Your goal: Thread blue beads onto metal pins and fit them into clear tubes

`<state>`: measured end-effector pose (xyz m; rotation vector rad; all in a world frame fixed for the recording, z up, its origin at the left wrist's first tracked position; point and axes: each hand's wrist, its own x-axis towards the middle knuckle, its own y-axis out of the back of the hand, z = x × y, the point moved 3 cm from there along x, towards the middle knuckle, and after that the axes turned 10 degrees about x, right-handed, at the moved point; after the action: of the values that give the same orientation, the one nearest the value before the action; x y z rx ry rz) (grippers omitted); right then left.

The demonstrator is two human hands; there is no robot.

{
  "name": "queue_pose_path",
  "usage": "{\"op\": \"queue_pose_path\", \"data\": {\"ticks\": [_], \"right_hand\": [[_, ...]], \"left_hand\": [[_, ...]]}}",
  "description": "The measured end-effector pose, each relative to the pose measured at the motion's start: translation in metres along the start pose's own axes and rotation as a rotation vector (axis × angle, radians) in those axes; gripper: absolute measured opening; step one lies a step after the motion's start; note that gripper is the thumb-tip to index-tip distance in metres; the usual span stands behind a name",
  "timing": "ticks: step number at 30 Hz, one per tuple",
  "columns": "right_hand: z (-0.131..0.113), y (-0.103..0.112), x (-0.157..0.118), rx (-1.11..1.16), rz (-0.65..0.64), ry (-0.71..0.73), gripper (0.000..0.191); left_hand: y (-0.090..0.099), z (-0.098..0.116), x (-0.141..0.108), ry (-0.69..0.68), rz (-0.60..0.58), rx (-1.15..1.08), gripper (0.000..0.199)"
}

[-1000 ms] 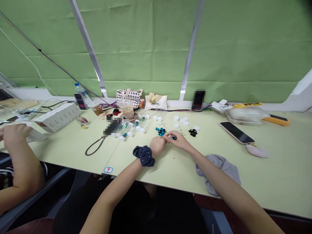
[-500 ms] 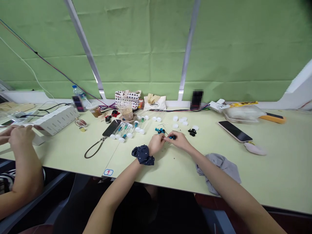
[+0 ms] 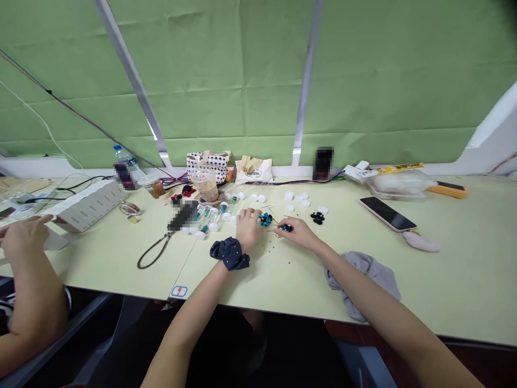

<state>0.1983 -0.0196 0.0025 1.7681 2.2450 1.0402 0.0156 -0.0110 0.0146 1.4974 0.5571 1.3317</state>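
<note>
My left hand [image 3: 249,230], with a dark dotted scrunchie [image 3: 230,253] at its wrist, has its fingers stretched out beside a small pile of blue pieces [image 3: 265,219]. Whether the fingertips touch the pile is hard to see. My right hand [image 3: 301,233] is closed around a small blue-and-black piece [image 3: 286,228]; thin metal pins lie or stick out near its fingertips. A cluster of black round pieces [image 3: 317,217] lies just beyond my right hand. White caps [image 3: 289,195] are scattered behind both hands.
Clear tubes with white caps [image 3: 213,227] lie to the left, by a drink cup [image 3: 204,186]. At right are a phone [image 3: 388,214], a grey cloth [image 3: 374,275] and a plastic box [image 3: 399,186]. A co-worker's hand [image 3: 26,237] is at far left by a white box [image 3: 89,207].
My left hand has moved away from my right, leftward to the blue pile, and its fingers have opened. My right hand still holds the small piece in nearly the same place.
</note>
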Motion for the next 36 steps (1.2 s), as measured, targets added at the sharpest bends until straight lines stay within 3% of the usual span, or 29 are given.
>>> {"op": "queue_pose_path", "data": {"ticks": [2,4,10,17,21,24,30,36], "right_hand": [[0.003,0.003,0.000,0.006,0.046,-0.010,0.029],[0.006,0.006,0.001,0.014,0.093,-0.032,0.031],[0.017,0.013,0.006,0.090,0.238,-0.108,0.039],[0.031,0.034,0.008,0.002,0.397,-0.185,0.036],[0.036,0.046,0.007,-0.098,0.447,-0.123,0.032],[0.040,0.049,0.007,-0.132,0.414,-0.136,0.029],[0.041,0.047,0.008,-0.134,0.350,-0.135,0.030],[0.029,0.042,0.008,-0.143,0.231,-0.026,0.034]], "left_hand": [[0.002,-0.018,0.001,0.139,0.072,0.214,0.036],[-0.001,-0.036,0.001,0.212,0.071,0.331,0.035],[-0.020,-0.064,-0.001,0.261,0.056,0.431,0.025],[-0.021,-0.066,-0.001,0.224,0.144,0.337,0.032],[-0.023,-0.061,0.002,0.053,0.107,0.085,0.033],[-0.026,-0.054,0.002,-0.045,0.055,-0.058,0.032],[-0.024,-0.044,0.001,-0.015,0.013,-0.117,0.032],[-0.015,-0.036,0.000,-0.065,-0.045,-0.119,0.032]]}}
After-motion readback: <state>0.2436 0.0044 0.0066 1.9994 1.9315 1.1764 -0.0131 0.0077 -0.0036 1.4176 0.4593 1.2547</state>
